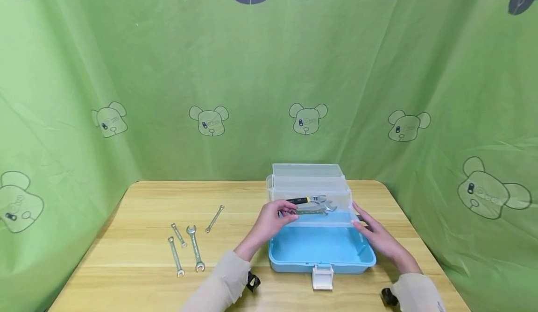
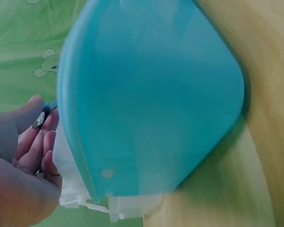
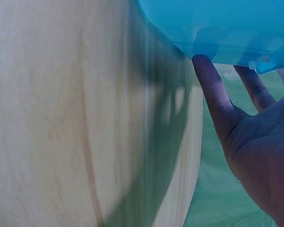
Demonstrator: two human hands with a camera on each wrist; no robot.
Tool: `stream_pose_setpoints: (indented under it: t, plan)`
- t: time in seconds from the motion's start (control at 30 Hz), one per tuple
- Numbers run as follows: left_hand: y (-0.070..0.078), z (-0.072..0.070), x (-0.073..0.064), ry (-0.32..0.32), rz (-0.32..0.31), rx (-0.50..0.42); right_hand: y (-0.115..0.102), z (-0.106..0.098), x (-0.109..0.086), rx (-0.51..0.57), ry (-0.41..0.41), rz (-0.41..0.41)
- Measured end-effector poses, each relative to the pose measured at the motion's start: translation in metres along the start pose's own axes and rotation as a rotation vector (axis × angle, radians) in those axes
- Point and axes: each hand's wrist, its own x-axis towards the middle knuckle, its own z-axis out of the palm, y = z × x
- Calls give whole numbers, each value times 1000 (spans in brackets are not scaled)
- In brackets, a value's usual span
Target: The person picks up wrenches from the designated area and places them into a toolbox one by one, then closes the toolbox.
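An open toolbox with a light blue base [image 1: 319,246] and clear raised trays [image 1: 311,181] stands on the table. My left hand [image 1: 271,221], at the tray's left side, pinches the end of a metal wrench [image 2: 40,119] between thumb and fingers. Inside the tray lies an adjustable wrench with a black and yellow handle [image 1: 299,200]; the other metal tools beside it overlap and are hard to tell apart. My right hand [image 1: 378,237] rests against the right side of the tray and box, its fingers [image 3: 213,90] nearly straight.
Several loose wrenches lie on the left of the table, among them a larger open-end wrench [image 1: 195,249] and a thin one [image 1: 215,218] farther back. The box's white latch [image 1: 322,278] hangs down in front. Green curtain [image 1: 252,69] surrounds the table [image 1: 138,209].
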Motion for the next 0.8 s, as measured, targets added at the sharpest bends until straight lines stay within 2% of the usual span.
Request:
stream_pose_setpoints:
  t: [0.2, 0.4, 0.53, 0.8]
  plan:
    - [-3, 0, 5, -29, 71, 144, 0, 0, 1, -2, 0, -9]
    - [-7, 1, 9, -49, 110, 251, 3, 1, 1, -6, -2, 2]
    - [-7, 0, 12, -53, 115, 287, 4, 1, 1, -6, -5, 8]
    - [-7, -1, 17, -57, 83, 315, 5, 1, 1, -3, 1, 0]
